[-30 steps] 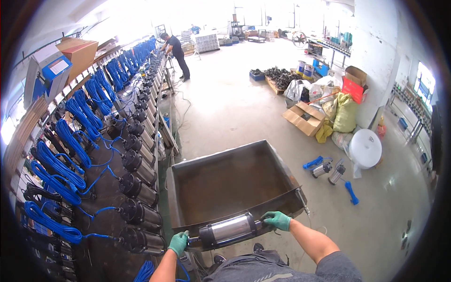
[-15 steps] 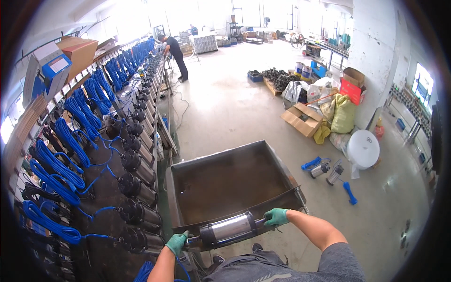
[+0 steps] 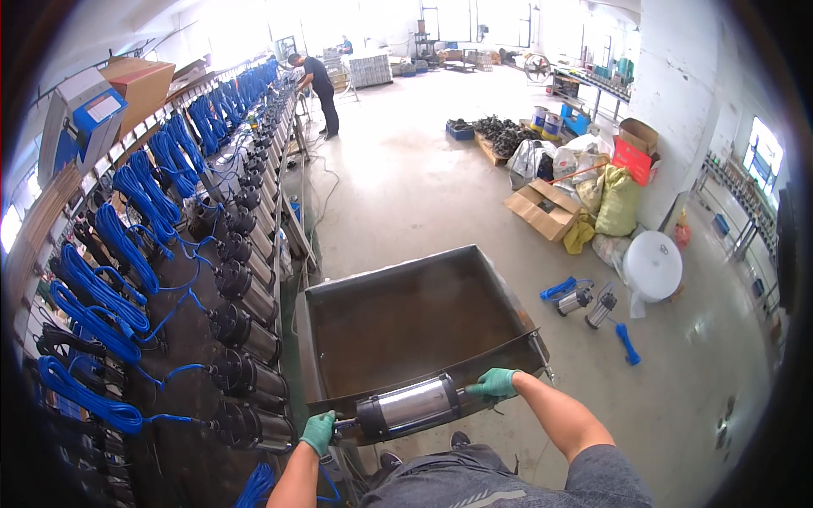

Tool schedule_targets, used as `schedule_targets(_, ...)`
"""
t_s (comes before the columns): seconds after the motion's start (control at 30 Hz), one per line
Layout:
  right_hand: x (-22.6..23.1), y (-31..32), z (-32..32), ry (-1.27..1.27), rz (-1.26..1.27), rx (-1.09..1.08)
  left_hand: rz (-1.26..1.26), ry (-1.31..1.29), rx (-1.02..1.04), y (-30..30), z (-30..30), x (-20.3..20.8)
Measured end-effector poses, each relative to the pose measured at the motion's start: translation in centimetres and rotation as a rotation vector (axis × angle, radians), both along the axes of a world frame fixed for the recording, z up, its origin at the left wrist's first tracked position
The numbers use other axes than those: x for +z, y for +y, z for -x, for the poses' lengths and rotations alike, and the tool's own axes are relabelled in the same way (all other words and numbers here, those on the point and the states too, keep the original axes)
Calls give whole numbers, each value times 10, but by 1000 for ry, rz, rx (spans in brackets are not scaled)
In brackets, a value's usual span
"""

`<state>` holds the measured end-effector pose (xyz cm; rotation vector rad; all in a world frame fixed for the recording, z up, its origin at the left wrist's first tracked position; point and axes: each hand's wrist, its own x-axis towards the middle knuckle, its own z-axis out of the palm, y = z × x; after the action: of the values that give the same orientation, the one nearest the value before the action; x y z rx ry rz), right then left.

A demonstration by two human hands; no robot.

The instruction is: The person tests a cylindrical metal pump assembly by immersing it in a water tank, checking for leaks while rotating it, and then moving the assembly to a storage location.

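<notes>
A silver steel submersible pump (image 3: 410, 407) with dark end caps lies on its side along the near edge of a metal tank (image 3: 306, 339). My left hand (image 3: 318, 433), in a green glove, is closed round the narrow part at the pump's left end. At the opposite end my right hand (image 3: 494, 383), gloved the same way, has its fingers closed on the thin end piece; the fingertips are partly hidden. Dark brownish liquid (image 3: 415, 330) fills the tank behind the pump. A blue cable (image 3: 329, 484) runs below my left hand.
On the left, a long rack carries a row of similar pumps (image 3: 250, 381) with coiled blue cables (image 3: 93, 398). Two small pumps (image 3: 576, 300) stand on the floor to the right, near a white drum (image 3: 653, 266) and sacks (image 3: 616, 201). A person (image 3: 319, 93) bends over the rack's far end.
My right hand has shifted slightly left and in toward the pump's right end. The left hand keeps its hold, and the pump stays at the tank's near edge.
</notes>
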<state>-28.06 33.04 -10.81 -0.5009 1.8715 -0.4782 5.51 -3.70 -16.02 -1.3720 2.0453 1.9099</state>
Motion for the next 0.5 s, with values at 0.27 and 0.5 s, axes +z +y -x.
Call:
schedule_targets(0.27,-19,12,-12,-238,50,-452,875,332,-419,15,-31,15)
schedule_targets(0.5,-42,19,-12,-415,385,-521,-279,-17,44,-5,-12,5)
